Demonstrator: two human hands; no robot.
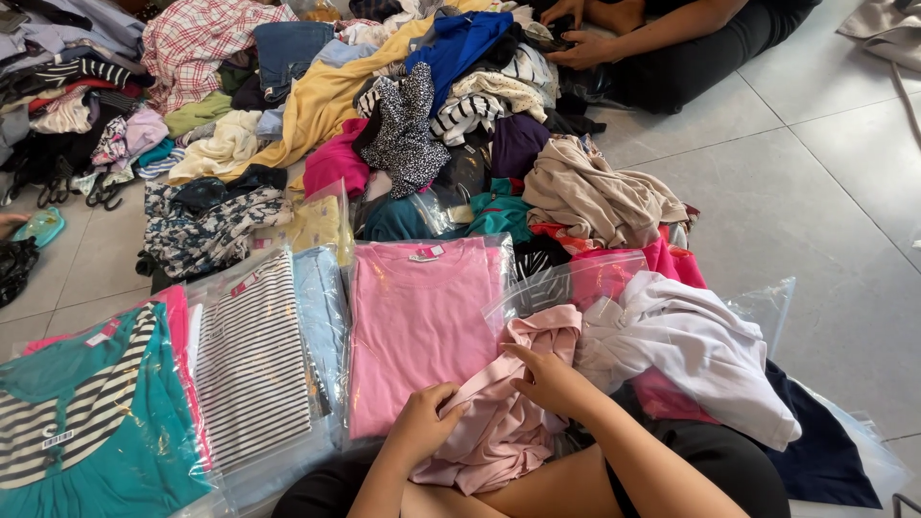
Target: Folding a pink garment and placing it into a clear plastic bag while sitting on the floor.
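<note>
My left hand (422, 422) and my right hand (552, 382) both grip a crumpled pale pink garment (508, 422) on my lap. Its top end reaches into the mouth of a clear plastic bag (561, 283). Directly left of it lies a bagged, folded bright pink shirt (417, 326). A white garment (691, 350) is bunched up just right of my right hand.
Bagged striped (251, 360) and teal (91, 432) shirts lie in a row to the left. A big heap of loose clothes (384, 105) covers the tiled floor (815, 192) ahead. Another person's hands (576, 34) work at the far side of the heap.
</note>
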